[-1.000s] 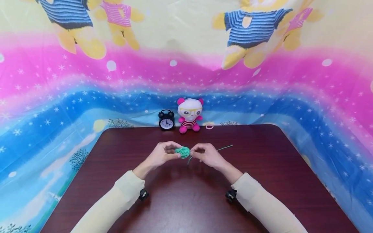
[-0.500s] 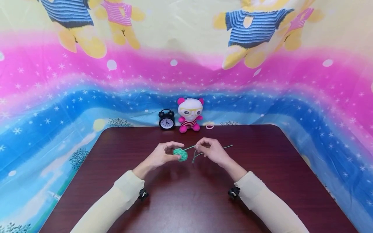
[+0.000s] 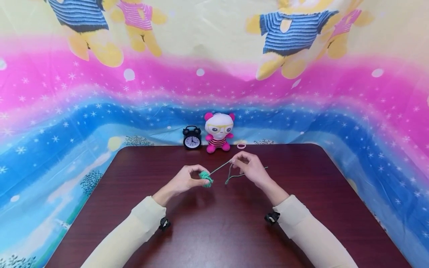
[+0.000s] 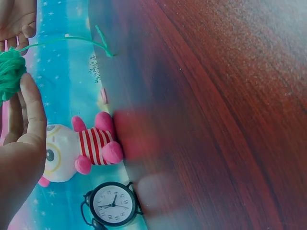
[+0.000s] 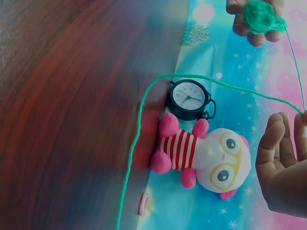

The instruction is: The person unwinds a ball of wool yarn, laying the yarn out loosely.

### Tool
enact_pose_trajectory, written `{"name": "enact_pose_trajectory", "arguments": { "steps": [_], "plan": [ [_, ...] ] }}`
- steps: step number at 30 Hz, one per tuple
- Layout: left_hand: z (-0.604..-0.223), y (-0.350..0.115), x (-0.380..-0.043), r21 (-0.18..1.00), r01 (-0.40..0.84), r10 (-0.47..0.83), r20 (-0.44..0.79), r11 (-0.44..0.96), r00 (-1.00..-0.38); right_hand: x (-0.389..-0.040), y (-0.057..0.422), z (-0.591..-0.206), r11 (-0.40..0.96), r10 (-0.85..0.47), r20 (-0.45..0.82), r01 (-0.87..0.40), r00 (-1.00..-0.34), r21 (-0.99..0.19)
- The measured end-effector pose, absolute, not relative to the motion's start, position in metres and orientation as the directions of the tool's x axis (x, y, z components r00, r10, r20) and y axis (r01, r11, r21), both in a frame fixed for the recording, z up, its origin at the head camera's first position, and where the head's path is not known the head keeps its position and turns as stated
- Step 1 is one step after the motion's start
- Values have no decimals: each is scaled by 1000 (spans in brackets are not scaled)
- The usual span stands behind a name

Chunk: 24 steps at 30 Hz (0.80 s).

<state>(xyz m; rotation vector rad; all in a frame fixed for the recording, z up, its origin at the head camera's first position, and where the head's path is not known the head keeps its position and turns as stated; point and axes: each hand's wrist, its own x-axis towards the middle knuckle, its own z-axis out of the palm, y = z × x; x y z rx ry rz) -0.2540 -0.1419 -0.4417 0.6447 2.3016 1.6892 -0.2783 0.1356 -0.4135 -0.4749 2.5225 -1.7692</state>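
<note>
In the head view a small ball of green yarn point(image 3: 206, 179) is pinched between the thumb and fingers of my left hand point(image 3: 183, 181), above the table's middle. A thin strand of yarn point(image 3: 220, 167) runs taut from the ball up to my right hand point(image 3: 253, 169), whose thumb and fingertips pinch it. From there the loose tail point(image 5: 138, 124) droops in a curve in the right wrist view. The left wrist view cuts off part of the ball point(image 4: 9, 72) at its left edge.
At the back edge of the dark wooden table point(image 3: 214, 230) stand a black alarm clock point(image 3: 192, 138) and a pink and white panda plush point(image 3: 219, 132). A small pink ring point(image 3: 241, 146) lies right of the plush. A printed cloth point(image 3: 214, 89) hangs behind and at both sides.
My right hand has moved away from the ball, up and to the right, drawing out a length of yarn. The ball has turned in my left hand, which stays nearly in place.
</note>
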Motion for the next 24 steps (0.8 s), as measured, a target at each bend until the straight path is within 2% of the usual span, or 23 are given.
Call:
{"name": "enact_pose_trajectory", "arguments": {
  "steps": [9,24],
  "plan": [
    [-441,-142,-254,937,228,577,36,264,-816,-281,141,-408,297,-214,162,-222,-963,-929],
    [-442,-145,-253,950,183,555,11,255,-832,-286,158,-404,244,-101,171,-191,-980,-951]
  ]
}}
